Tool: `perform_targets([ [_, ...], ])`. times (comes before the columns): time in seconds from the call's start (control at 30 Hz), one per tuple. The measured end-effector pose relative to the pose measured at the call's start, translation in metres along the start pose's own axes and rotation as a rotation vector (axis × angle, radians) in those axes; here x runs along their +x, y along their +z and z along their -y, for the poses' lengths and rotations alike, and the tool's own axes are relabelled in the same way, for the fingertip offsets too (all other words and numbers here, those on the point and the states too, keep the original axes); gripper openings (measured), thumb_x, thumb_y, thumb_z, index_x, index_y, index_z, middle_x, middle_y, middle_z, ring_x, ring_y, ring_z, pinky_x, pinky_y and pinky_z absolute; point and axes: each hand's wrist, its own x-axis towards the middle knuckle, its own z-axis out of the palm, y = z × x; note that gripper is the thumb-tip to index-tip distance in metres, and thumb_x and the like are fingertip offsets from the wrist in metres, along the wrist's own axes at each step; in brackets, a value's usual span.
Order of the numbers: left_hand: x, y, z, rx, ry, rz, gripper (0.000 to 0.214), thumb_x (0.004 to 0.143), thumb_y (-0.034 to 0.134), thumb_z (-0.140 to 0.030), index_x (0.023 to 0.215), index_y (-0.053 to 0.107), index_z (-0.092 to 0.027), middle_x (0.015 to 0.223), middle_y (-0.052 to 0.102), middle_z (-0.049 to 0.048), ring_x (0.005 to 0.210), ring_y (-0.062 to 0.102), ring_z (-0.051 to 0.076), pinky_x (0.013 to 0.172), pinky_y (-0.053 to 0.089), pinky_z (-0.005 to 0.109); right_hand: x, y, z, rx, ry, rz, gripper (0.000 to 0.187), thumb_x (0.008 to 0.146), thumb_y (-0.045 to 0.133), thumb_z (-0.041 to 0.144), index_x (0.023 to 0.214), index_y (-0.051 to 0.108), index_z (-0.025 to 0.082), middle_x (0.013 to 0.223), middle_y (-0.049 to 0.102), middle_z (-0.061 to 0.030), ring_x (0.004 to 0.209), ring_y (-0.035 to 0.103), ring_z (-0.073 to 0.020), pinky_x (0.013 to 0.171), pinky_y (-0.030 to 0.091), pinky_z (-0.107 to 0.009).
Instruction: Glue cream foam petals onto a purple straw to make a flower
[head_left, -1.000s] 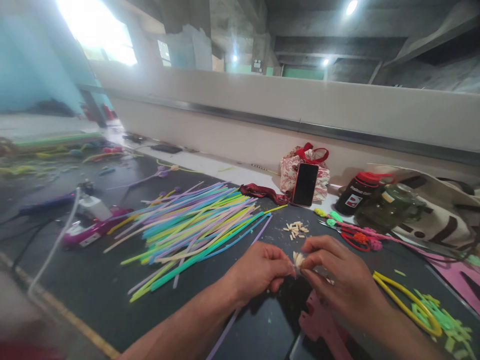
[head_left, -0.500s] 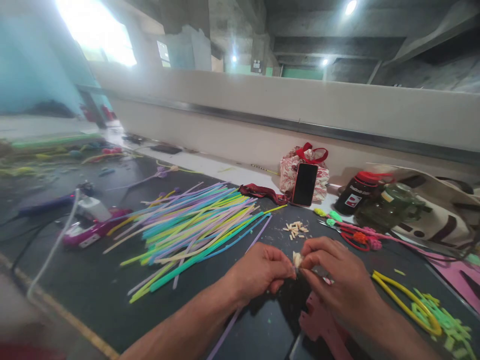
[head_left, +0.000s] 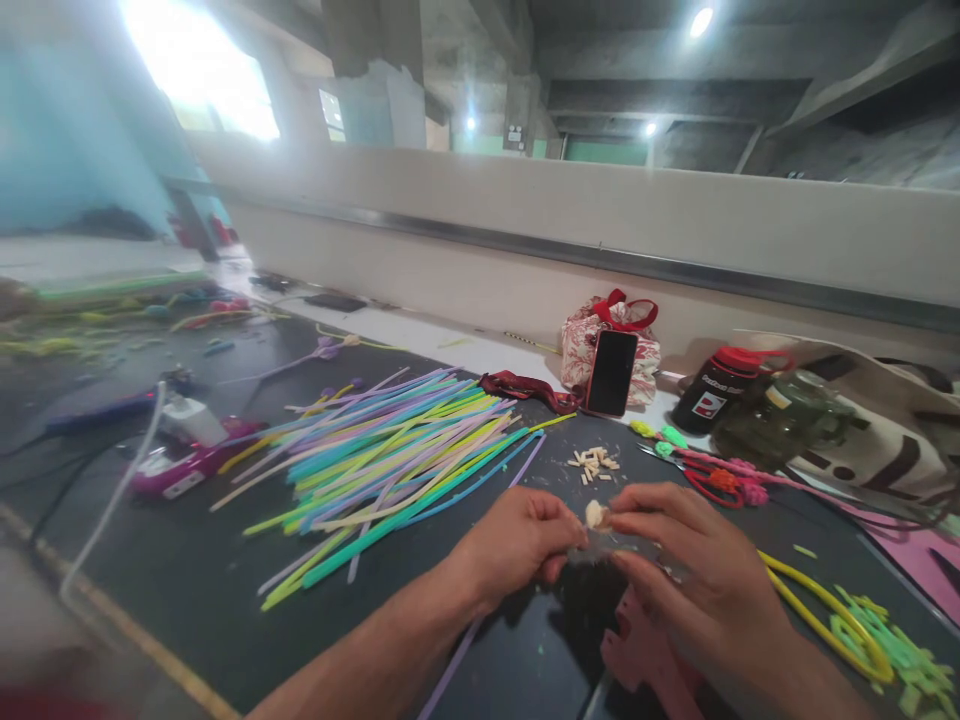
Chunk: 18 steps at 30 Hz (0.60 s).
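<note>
A small cream tuft [head_left: 596, 514] stands between the fingertips of both hands, above the dark tabletop. My left hand [head_left: 521, 540] is closed in a pinch at the tuft's lower left; whatever stem sits inside that pinch is hidden. My right hand [head_left: 694, 560] has its thumb apart from its forefinger, and the upper fingertips lie against or just beside the tuft. Behind the hands is a little heap of short cream pieces [head_left: 594, 462]. A long purple pipe cleaner [head_left: 529, 460] runs beneath my left forearm. Below my right hand lies a pink plastic tool [head_left: 637, 650], partly covered.
Many pastel pipe cleaners [head_left: 390, 460] spread across the left. A phone [head_left: 611, 372] leans on a patterned bag [head_left: 581, 335]. Red-handled scissors [head_left: 705, 485], a black bottle [head_left: 709, 390] and green cut pieces [head_left: 900, 640] are at right; a magenta power strip [head_left: 184, 475] is far left.
My right thumb has parted from the forefinger, and the right hand has shifted slightly right. The cream tuft shows more fully. My left hand keeps its pinch.
</note>
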Motion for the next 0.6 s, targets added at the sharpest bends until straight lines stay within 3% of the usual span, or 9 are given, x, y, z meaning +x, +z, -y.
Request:
perform_targets([
  [0.17,0.001,0.000,0.001,-0.055,-0.007,0.001,0.012,0.067,0.058,-0.026,0.064,0.058,-0.014,0.034,0.042,-0.0081,0.029,0.026,0.002,0.036,0.015,0.017,-0.012,-0.016,-0.003,0.061,0.158,-0.104,0.016,0.079,0.059,0.020,0.093,0.059,0.027,0.101,0.057,-0.0020,0.092,0.057,-0.0159,0.076,0.044,-0.026],
  [0.27,0.004,-0.002,0.003,-0.170,-0.022,0.056,0.015,0.067,0.060,-0.029,0.066,0.057,-0.014,0.041,0.049,-0.0064,0.030,0.026,0.001,0.034,0.013,0.017,-0.015,-0.018,-0.007,0.162,0.318,-0.157,0.003,0.078,0.060,0.025,0.079,0.058,0.025,0.095,0.058,-0.0011,0.090,0.056,-0.0169,0.076,0.044,-0.026],
  [0.4,0.008,-0.007,0.006,-0.325,-0.080,0.126,0.018,0.065,0.064,-0.029,0.067,0.059,-0.012,0.052,0.054,-0.0027,0.039,0.041,0.003,0.036,0.024,0.014,-0.011,-0.013,-0.008,0.296,0.553,-0.135,0.015,0.075,0.060,0.027,0.062,0.054,0.021,0.079,0.058,-0.0007,0.075,0.056,-0.0159,0.064,0.045,-0.024],
  [0.53,0.009,-0.008,0.007,-0.422,-0.143,0.230,0.017,0.066,0.063,-0.027,0.067,0.060,-0.011,0.051,0.052,-0.0019,0.041,0.044,0.004,0.037,0.025,0.013,-0.006,0.000,-0.006,0.609,0.816,-0.008,0.009,0.070,0.062,0.027,0.072,0.056,0.020,0.062,0.054,0.0031,0.054,0.052,-0.0117,0.049,0.043,-0.022],
  [0.6,0.008,-0.007,0.007,-0.460,-0.153,0.257,0.017,0.067,0.062,-0.027,0.068,0.060,-0.011,0.051,0.052,-0.0017,0.040,0.045,0.004,0.036,0.024,0.013,-0.004,0.008,-0.006,0.827,0.870,0.003,0.024,0.066,0.066,0.026,0.087,0.056,0.020,0.066,0.056,0.0030,0.054,0.052,-0.0112,0.048,0.042,-0.021],
])
